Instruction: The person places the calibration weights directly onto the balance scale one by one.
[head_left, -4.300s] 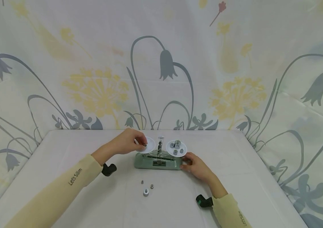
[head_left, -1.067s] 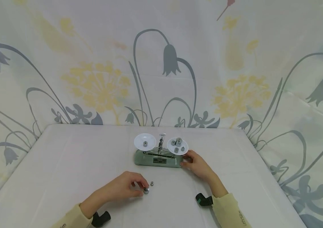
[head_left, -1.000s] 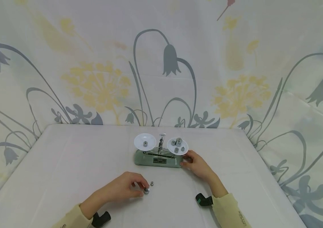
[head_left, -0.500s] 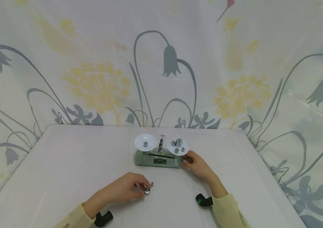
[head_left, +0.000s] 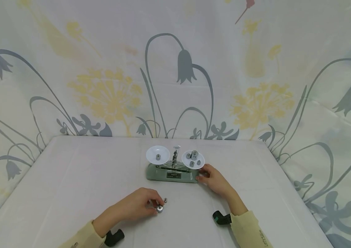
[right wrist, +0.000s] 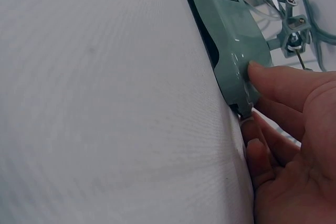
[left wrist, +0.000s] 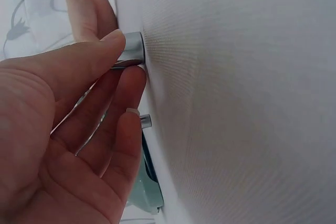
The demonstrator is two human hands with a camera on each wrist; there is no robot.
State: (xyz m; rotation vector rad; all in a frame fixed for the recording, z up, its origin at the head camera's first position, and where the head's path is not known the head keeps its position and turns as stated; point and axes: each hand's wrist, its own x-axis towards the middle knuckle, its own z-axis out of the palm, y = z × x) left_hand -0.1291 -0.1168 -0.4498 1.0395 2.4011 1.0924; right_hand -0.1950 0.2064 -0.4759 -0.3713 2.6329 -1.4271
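In the head view my left hand is low over the cloth, with a shiny metal balance weight between thumb and fingers. The left wrist view shows the thumb on one side of this weight and fingertips on the other, its base close to the cloth. Just past the fingertips stands a smaller weight. My right hand holds the right end of a green balance scale, thumb on the front of its base. One weight stands on the scale's left pan.
Several weights of different sizes stand on the right pan. A white cloth covers the table, with a flower-patterned curtain behind its far edge. Black wrist devices sit on both wrists.
Over four seconds my left hand has left the left pan, where a weight now stands, and come down to the weights in front. Lately it has shifted slightly right. My right hand stays put.
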